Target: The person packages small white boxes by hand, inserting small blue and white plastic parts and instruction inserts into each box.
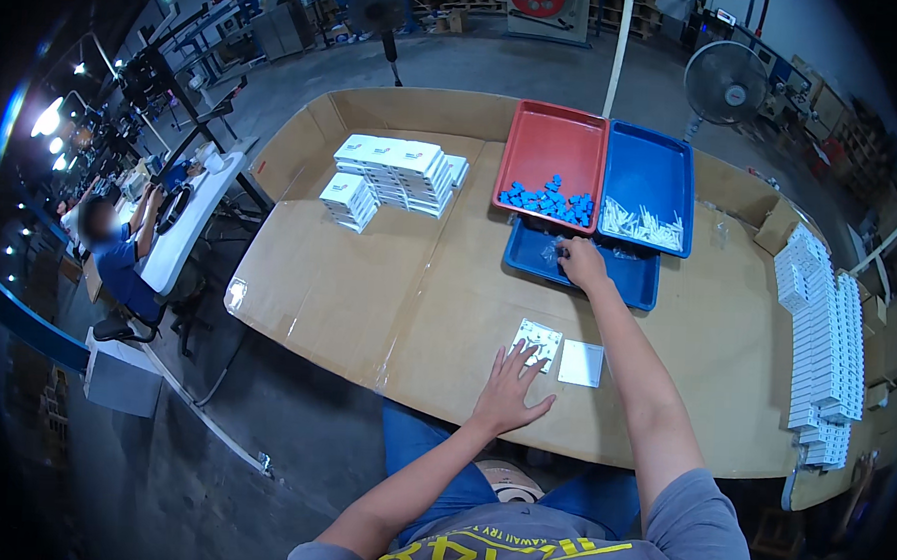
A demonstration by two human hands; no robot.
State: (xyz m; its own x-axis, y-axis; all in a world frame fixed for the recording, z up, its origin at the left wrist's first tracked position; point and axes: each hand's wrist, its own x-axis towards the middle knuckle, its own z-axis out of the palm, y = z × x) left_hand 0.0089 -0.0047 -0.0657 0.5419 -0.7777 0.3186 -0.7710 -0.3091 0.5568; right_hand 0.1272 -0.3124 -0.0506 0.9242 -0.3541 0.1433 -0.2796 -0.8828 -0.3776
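My left hand (pixel 510 395) lies with spread fingers over the lower edge of a white square plate (pixel 538 336) with dark markings, on the cardboard-covered table. Just right of it sits a plain white square piece (pixel 580 364). My right hand (pixel 579 261) reaches into the lower blue tray (pixel 628 288), which holds small clear plastic pieces or bags (pixel 550 252). Its fingers are bent together and pointing down; what they grip is too small to make out. Behind this tray, a red tray (pixel 554 150) holds small blue parts (pixel 547 202), and another blue tray (pixel 649 169) holds white stick-like parts (pixel 641 226).
Stacked white boxes (pixel 393 173) stand at the back left. Long rows of white boxes (pixel 816 336) line the right edge. Cardboard walls (pixel 416 108) border the table's far side. A fan (pixel 725 84) stands beyond it. Another person (pixel 129 256) sits at a white table on the left.
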